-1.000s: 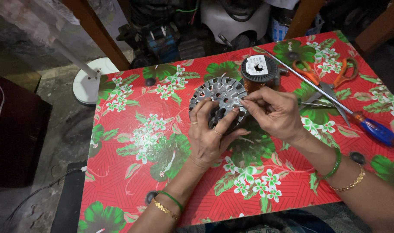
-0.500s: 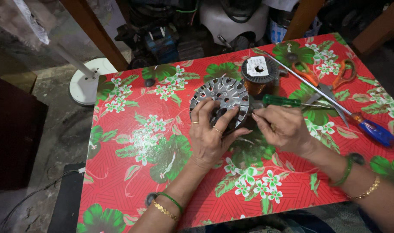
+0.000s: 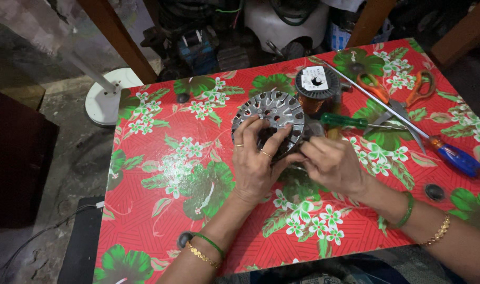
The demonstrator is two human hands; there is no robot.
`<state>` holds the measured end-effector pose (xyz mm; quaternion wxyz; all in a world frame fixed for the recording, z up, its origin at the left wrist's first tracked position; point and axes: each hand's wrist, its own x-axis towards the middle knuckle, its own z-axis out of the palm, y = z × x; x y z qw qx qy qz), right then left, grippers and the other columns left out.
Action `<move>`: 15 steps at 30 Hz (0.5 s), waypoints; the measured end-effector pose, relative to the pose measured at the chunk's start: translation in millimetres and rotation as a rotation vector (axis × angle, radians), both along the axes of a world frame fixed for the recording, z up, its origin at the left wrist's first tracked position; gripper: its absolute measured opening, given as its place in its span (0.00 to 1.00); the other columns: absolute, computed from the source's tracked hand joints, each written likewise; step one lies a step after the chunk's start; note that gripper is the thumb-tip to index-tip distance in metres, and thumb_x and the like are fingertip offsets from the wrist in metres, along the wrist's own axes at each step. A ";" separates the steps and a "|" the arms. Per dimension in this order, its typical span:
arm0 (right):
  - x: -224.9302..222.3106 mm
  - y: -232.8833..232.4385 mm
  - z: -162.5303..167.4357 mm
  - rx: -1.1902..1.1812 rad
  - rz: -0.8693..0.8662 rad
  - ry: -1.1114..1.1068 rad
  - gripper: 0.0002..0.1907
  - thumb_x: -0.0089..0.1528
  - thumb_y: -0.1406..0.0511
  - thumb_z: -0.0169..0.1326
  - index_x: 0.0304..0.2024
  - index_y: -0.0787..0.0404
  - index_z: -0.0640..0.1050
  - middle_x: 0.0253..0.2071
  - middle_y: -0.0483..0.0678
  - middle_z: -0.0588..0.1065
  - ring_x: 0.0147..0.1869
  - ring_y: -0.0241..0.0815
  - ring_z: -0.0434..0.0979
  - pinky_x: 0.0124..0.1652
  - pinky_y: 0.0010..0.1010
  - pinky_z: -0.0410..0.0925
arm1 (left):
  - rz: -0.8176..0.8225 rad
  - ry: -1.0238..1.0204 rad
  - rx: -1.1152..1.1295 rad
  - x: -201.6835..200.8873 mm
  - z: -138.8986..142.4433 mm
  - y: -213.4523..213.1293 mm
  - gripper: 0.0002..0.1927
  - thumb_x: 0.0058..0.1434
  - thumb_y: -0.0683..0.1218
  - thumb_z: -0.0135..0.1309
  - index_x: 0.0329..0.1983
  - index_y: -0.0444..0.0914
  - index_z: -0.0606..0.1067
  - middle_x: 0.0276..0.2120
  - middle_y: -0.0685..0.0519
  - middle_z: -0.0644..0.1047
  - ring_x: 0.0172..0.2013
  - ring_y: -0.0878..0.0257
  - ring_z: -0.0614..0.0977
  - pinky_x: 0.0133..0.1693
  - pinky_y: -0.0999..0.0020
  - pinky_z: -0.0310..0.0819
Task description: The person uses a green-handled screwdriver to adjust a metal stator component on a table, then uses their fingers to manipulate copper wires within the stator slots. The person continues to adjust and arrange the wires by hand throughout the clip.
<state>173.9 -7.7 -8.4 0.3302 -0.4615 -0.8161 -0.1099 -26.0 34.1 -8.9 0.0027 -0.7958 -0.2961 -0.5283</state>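
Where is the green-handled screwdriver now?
In the head view, the green-handled screwdriver lies on the table right of the metal stator, just beyond the right hand, below the copper wire spool.

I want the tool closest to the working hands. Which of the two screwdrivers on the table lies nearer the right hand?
The green-handled screwdriver, lying just beyond the right hand. The blue-handled screwdriver lies farther off, by the table's right edge.

Floral table (image 3: 161,173) — spool (image 3: 317,87), scissors (image 3: 395,94), screwdrivers (image 3: 408,129).
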 end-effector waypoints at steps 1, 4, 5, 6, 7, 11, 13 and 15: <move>0.0 1.0 1.3 0.011 0.008 -0.002 0.12 0.49 0.69 0.64 0.32 0.62 0.74 0.27 0.51 0.69 0.30 0.53 0.75 0.27 0.42 0.66 | -0.004 -0.004 -0.004 -0.2 -0.2 0.4 0.34 0.50 0.58 0.70 0.60 0.47 0.76 0.53 0.45 0.71 0.61 0.43 0.72 0.63 0.48 0.69; -1.4 2.4 5.0 -0.033 -0.005 -0.028 0.14 0.46 0.67 0.64 0.32 0.62 0.75 0.29 0.51 0.71 0.31 0.54 0.76 0.28 0.43 0.67 | -0.006 -0.002 -0.003 -1.7 -0.9 2.3 0.35 0.46 0.57 0.71 0.58 0.48 0.77 0.52 0.47 0.72 0.60 0.44 0.71 0.61 0.50 0.70; -4.2 1.4 4.5 -0.031 0.001 -0.018 0.12 0.49 0.67 0.64 0.32 0.62 0.75 0.28 0.51 0.71 0.31 0.53 0.76 0.28 0.43 0.67 | -0.009 -0.008 0.000 -1.0 -1.4 2.7 0.35 0.46 0.58 0.71 0.59 0.49 0.77 0.51 0.48 0.72 0.60 0.44 0.72 0.61 0.50 0.70; -7.8 0.1 3.5 -0.028 0.010 -0.007 0.11 0.51 0.67 0.65 0.32 0.61 0.76 0.28 0.50 0.70 0.30 0.53 0.75 0.28 0.43 0.67 | -0.009 -0.014 0.004 -1.1 -1.6 3.2 0.35 0.46 0.58 0.72 0.59 0.49 0.77 0.51 0.48 0.72 0.60 0.45 0.72 0.61 0.50 0.71; -9.7 0.2 3.5 -0.026 0.020 0.005 0.10 0.54 0.67 0.65 0.32 0.61 0.76 0.27 0.50 0.70 0.30 0.52 0.75 0.28 0.43 0.67 | -0.007 -0.018 0.006 -1.6 -2.0 3.6 0.35 0.46 0.58 0.72 0.59 0.49 0.77 0.50 0.49 0.73 0.60 0.46 0.72 0.61 0.51 0.71; -7.6 -1.1 10.8 -0.141 0.114 0.070 0.11 0.52 0.67 0.64 0.35 0.62 0.77 0.29 0.50 0.74 0.32 0.51 0.77 0.30 0.41 0.68 | -0.012 -0.032 -0.008 -2.0 -2.7 4.2 0.37 0.44 0.58 0.72 0.59 0.47 0.77 0.50 0.49 0.73 0.60 0.46 0.72 0.60 0.51 0.72; -1.6 -6.8 19.7 -0.198 0.207 0.114 0.13 0.51 0.68 0.62 0.38 0.63 0.78 0.32 0.50 0.76 0.33 0.49 0.78 0.30 0.38 0.69 | -0.005 -0.019 -0.032 -2.3 -2.5 3.2 0.38 0.44 0.58 0.72 0.59 0.45 0.77 0.50 0.49 0.74 0.60 0.46 0.72 0.60 0.51 0.72; 0.0 -14.6 27.7 -0.305 0.154 0.195 0.12 0.53 0.69 0.61 0.40 0.63 0.79 0.29 0.48 0.76 0.29 0.42 0.79 0.28 0.34 0.69 | -0.012 -0.046 -0.026 -1.3 -1.6 3.4 0.38 0.44 0.59 0.71 0.58 0.44 0.76 0.49 0.48 0.74 0.60 0.46 0.73 0.60 0.51 0.72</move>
